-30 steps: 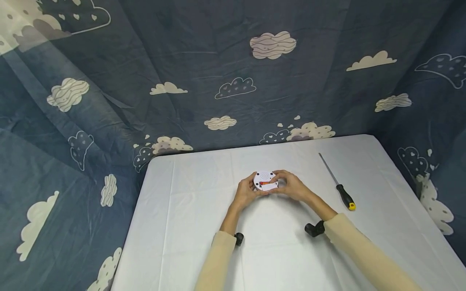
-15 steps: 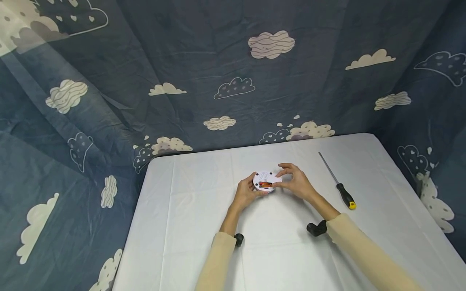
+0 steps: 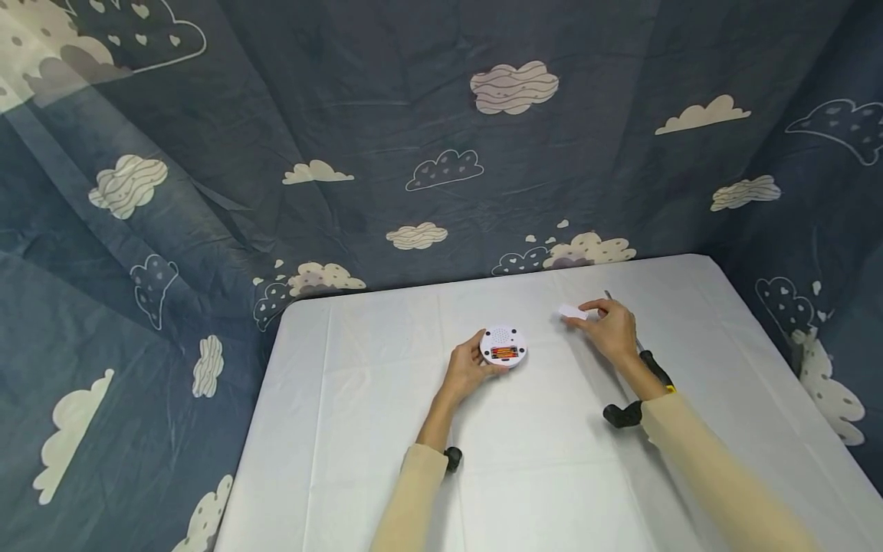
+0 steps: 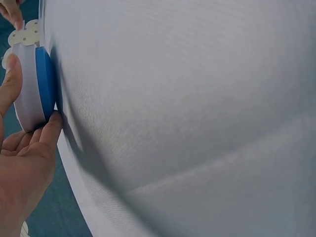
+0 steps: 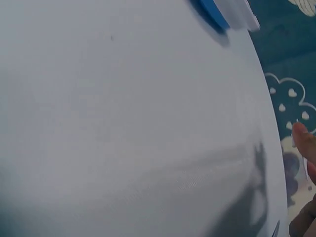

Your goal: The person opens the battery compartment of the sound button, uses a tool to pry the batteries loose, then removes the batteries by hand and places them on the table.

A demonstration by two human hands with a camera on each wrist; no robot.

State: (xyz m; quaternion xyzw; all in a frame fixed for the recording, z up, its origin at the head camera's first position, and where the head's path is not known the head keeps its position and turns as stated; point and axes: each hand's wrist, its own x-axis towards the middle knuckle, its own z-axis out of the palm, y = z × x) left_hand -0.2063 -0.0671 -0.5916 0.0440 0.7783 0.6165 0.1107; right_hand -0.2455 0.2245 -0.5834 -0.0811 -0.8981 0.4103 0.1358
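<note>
My left hand (image 3: pixel 466 371) grips the left rim of a round white electronic device (image 3: pixel 502 335), thumb and fingers on its edge. Its face has speaker holes, dark dots at the rim and an uncovered battery compartment with red-orange batteries (image 3: pixel 504 353). In the left wrist view, the device's other side is a blue disc (image 4: pixel 46 81), tilted on edge. To the right and farther back, my right hand (image 3: pixel 610 331) pinches a small white battery cover (image 3: pixel 572 311) between thumb and fingers, above the table. The right wrist view catches only part of this hand (image 5: pixel 307 148) at its edge.
A screwdriver (image 3: pixel 658 371) with a black and yellow handle lies on the white-covered table (image 3: pixel 386 429), partly behind my right hand and forearm. A dark cloud-patterned cloth (image 3: pixel 386 92) hangs behind the table and at both sides. Each wrist wears a black camera (image 3: pixel 623 415).
My right hand has lifted the battery cover off the device and carried it right and away, exposing the batteries. My left hand keeps holding the device in nearly the same place.
</note>
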